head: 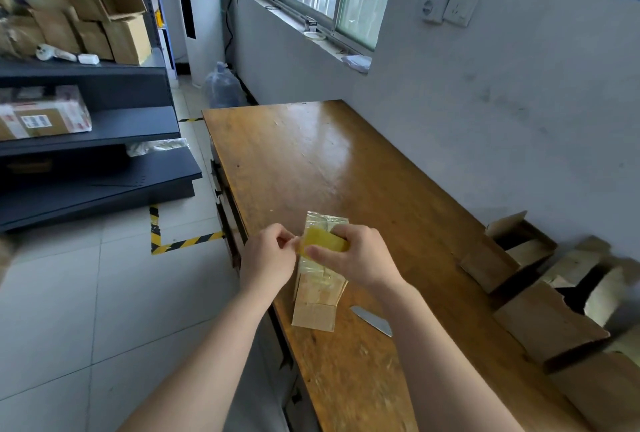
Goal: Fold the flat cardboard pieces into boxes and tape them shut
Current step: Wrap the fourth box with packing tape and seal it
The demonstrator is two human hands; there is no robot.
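Flat cardboard piece (316,312) lies on the tabletop (311,161) near its front edge, under both hands, its far half glossy with tape. The right hand (362,258) has its grip closed round a yellow tape roll (323,242). The left hand (268,258) pinches at the roll's edge, apparently on the loose tape end. This looks like the taping step. The next move calls for pulling out a length, laying it along the seam and cutting it; a knife (372,320) waits beside the cardboard. Folded boxes (540,324) stand along the wall with flaps open and dark insides; I cannot tell whether they hold anything.
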